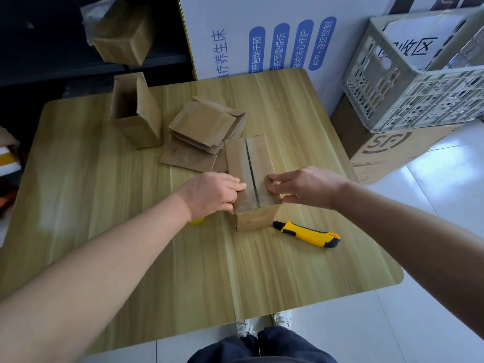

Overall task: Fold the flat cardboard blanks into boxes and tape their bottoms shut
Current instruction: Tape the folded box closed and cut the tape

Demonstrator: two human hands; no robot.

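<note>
Head view: cardboard box point(250, 176) sits mid-table point(104, 179), flaps folded shut on top, with a dark gap along the seam. Left hand point(212, 192) grips its left edge; right hand point(306, 187) pinches the right flap. Yellow utility knife point(306, 233) lies just beside the box. Stack of flat blanks point(204, 129) just behind it.

Likely a storeroom or packing corner: flat cardboard blanks point(207, 124) piled on a wood-grain tabletop point(104, 179), a large printed product carton point(262, 27) far behind, a grey plastic crate point(406, 95) atop a courier carton point(379, 153) at right.
</note>
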